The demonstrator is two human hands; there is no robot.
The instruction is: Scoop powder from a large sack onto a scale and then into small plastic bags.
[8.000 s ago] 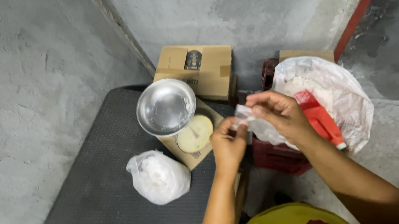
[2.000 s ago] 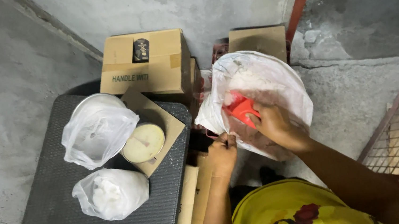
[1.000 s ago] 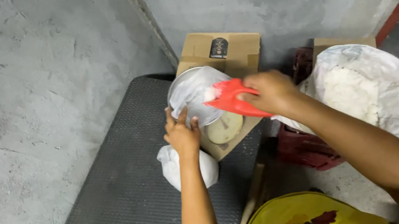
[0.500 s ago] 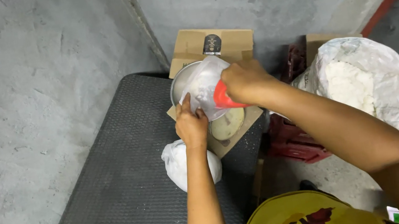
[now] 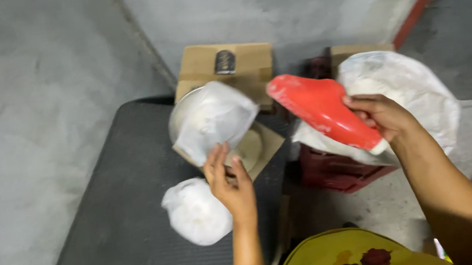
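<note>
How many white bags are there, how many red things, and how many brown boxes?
White bags: 3 – the tied bag on the mat, the bag at the left hand, the big sack.
Red things: 2 – the scoop in the right hand, the crate.
Brown boxes: 2 – box, box behind the sack.
Total: 7

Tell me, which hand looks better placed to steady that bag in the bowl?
Probably the left hand: its fingers already touch the bag in the bowl. The right hand holds the red scoop, off over the sack.
</note>
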